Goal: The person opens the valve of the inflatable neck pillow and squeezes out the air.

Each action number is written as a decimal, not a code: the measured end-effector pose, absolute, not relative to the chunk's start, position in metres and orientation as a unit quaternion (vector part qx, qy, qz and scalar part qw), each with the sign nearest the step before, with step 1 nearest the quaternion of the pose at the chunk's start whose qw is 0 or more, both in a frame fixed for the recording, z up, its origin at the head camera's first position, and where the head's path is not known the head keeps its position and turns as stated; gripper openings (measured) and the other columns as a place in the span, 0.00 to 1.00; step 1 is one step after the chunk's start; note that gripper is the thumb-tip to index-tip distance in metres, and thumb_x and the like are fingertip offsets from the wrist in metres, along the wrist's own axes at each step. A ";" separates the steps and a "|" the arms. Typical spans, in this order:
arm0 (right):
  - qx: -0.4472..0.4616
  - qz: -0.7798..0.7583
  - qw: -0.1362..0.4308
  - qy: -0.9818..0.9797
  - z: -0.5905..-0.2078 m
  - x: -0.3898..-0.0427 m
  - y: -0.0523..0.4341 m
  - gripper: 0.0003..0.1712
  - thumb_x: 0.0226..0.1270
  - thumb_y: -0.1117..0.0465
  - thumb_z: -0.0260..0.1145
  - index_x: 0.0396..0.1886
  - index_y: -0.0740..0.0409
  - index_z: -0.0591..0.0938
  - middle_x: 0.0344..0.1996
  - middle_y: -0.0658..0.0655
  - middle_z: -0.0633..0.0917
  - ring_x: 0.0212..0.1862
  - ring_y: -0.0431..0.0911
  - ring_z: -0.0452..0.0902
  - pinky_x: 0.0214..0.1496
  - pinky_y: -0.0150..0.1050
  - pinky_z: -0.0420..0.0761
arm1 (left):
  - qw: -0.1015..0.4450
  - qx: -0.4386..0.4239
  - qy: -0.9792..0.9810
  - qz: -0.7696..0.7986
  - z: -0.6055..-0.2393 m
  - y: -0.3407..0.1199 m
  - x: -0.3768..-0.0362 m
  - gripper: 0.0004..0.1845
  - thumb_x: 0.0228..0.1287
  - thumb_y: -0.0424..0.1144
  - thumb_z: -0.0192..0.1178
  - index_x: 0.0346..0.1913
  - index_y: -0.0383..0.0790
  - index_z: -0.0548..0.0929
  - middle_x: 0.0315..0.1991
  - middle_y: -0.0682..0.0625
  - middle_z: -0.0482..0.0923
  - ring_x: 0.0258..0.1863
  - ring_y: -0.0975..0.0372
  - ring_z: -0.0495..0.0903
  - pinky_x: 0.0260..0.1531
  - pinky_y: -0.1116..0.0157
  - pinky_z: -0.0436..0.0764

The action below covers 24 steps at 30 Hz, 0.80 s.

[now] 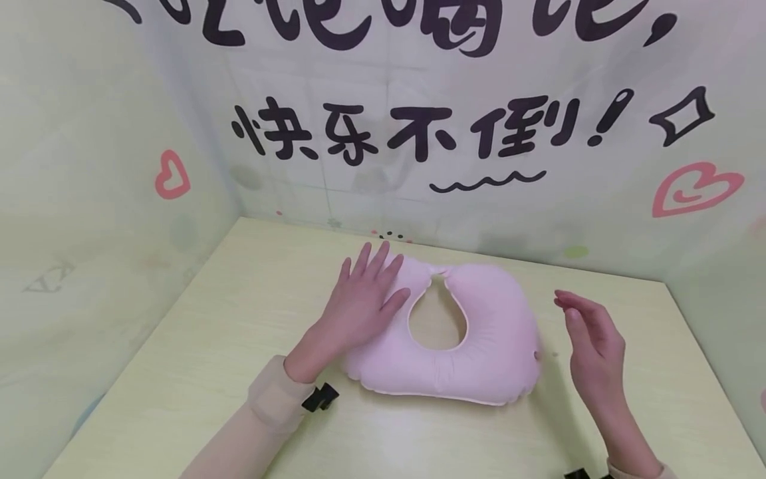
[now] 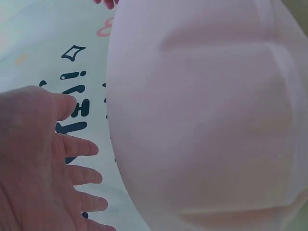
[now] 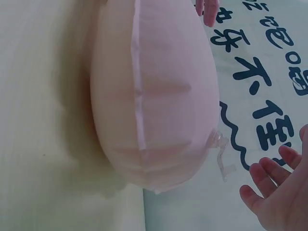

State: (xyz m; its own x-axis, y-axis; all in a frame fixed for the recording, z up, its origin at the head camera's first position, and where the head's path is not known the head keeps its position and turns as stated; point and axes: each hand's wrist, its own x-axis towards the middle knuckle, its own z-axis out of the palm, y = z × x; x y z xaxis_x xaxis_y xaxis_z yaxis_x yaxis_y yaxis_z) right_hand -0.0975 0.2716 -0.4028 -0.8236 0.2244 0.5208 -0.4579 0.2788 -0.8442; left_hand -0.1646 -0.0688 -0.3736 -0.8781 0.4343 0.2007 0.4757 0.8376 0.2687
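A pink inflated U-shaped neck pillow (image 1: 497,326) lies on the table, its two ends meeting at the back around a teardrop-shaped hole. My left hand (image 1: 362,299) is over the pillow's left side in the head view, fingers straight and spread. In the left wrist view that hand (image 2: 33,154) shows beside the swollen pink surface (image 2: 202,110). To the right of the pillow my right hand (image 1: 595,346) is held apart from it, fingers loosely bent and holding nothing. A clear plastic valve (image 3: 220,140) sticks out of the pillow near the right hand (image 3: 284,192).
The pale wood-grain table (image 1: 197,332) is enclosed by a printed cloth backdrop (image 1: 359,73) at the back and both sides. Black lettering and pink hearts (image 1: 697,189) decorate it. Dark straps with clips (image 1: 320,397) sit at the wrists.
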 end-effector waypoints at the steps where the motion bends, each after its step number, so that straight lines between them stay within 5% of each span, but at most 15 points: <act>1: 0.083 0.579 0.286 -0.759 -0.400 -0.100 0.270 0.15 0.78 0.75 0.53 0.58 0.78 0.78 0.53 0.50 0.86 0.56 0.39 0.80 0.59 0.26 0.73 | 0.067 -0.239 -0.956 -0.156 -0.372 -0.067 -0.166 0.32 0.81 0.55 0.47 0.78 0.40 0.65 0.80 0.38 0.53 0.79 0.38 0.46 0.71 0.34 0.51; 7: 0.094 0.507 0.284 -0.808 -0.388 -0.122 0.261 0.17 0.77 0.73 0.56 0.61 0.70 0.81 0.56 0.58 0.86 0.57 0.33 0.79 0.60 0.25 0.72 | 0.062 -0.237 -0.957 -0.154 -0.363 -0.058 -0.174 0.33 0.82 0.55 0.46 0.80 0.42 0.62 0.81 0.38 0.51 0.80 0.39 0.43 0.71 0.34 0.50; 10: 0.093 0.476 0.275 -0.830 -0.389 -0.135 0.257 0.18 0.77 0.69 0.58 0.63 0.68 0.80 0.58 0.64 0.84 0.60 0.39 0.78 0.63 0.26 0.69 | 0.054 -0.226 -0.961 -0.150 -0.362 -0.057 -0.177 0.33 0.82 0.55 0.45 0.81 0.42 0.61 0.81 0.39 0.50 0.80 0.39 0.43 0.72 0.35 0.51; 15: 0.100 0.453 0.237 -0.854 -0.396 -0.153 0.253 0.23 0.79 0.64 0.58 0.69 0.68 0.75 0.69 0.69 0.74 0.72 0.62 0.65 0.73 0.50 0.64 | 0.044 -0.218 -0.964 -0.149 -0.364 -0.056 -0.184 0.34 0.82 0.56 0.45 0.81 0.41 0.61 0.81 0.39 0.51 0.80 0.40 0.45 0.72 0.35 0.51; 18: 0.107 0.440 0.220 -0.864 -0.398 -0.159 0.253 0.26 0.80 0.62 0.57 0.72 0.68 0.72 0.74 0.70 0.68 0.75 0.67 0.57 0.72 0.66 0.58 | 0.042 -0.227 -0.961 -0.151 -0.364 -0.052 -0.190 0.34 0.82 0.56 0.44 0.81 0.40 0.60 0.81 0.39 0.51 0.80 0.43 0.45 0.72 0.35 0.50; 24: 0.135 0.380 0.186 -0.896 -0.398 -0.168 0.249 0.29 0.80 0.61 0.56 0.75 0.69 0.67 0.76 0.75 0.60 0.77 0.70 0.49 0.75 0.68 0.50 | 0.035 -0.231 -0.961 -0.149 -0.365 -0.044 -0.196 0.34 0.82 0.55 0.43 0.81 0.41 0.59 0.81 0.40 0.51 0.81 0.44 0.44 0.72 0.35 0.49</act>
State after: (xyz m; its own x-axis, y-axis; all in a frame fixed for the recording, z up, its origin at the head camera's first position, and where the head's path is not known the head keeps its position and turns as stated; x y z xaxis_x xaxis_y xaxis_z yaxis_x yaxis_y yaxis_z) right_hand -0.1685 0.2488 -0.3980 -0.8944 -0.1000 0.4360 -0.3832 0.6743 -0.6313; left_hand -0.1964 -0.0436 -0.3650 -0.8912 0.4330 0.1355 0.4537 0.8490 0.2709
